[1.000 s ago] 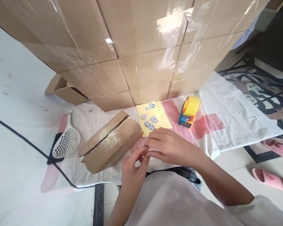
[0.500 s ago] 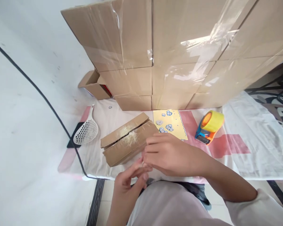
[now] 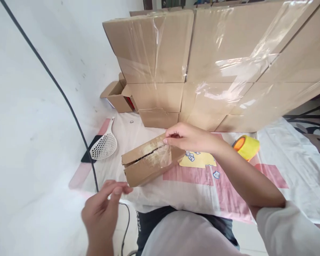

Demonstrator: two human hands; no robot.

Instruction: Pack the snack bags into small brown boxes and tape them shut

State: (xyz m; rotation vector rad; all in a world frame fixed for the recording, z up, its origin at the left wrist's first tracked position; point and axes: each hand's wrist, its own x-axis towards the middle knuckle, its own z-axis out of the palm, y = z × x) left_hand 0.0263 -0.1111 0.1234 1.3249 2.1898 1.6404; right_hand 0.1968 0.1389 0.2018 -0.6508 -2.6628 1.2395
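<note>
Here we are at the middle of the frame: the brown cardboard box point(image 3: 146, 163) lies aslant on the pink-and-white cloth point(image 3: 186, 193), its top seam dark and slightly gaping, with a pale, scuffed patch around it. Over the box's far right end comes the right hand point(image 3: 185, 138), thumb and forefinger pinched on what looks like a clear strip point(image 3: 165, 156), which hangs over the box top (its edges are faint, mind you). Down at lower left, the left hand point(image 3: 104, 204) is up near the box's near corner, fingers curled and thumb close to the forefinger; it's blurred, and I can't tell whether anything sits between them.

Right of centre, a yellow sheet point(image 3: 197, 160) with blue-outlined pictures lies partly behind the right forearm, and a small cut-out point(image 3: 216, 174) rests just below it. Further right, the yellow tape roll point(image 3: 248, 147) peeks out beyond that arm. Over on the left, a white perforated scoop point(image 3: 104, 145) lies partly on a dark flat object point(image 3: 86, 156), and a black cable point(image 3: 66, 97) runs down past them. Across the top, tape-covered cartons point(image 3: 160, 64) form a wall, a small open box point(image 3: 117, 97) tucked at their left.
</note>
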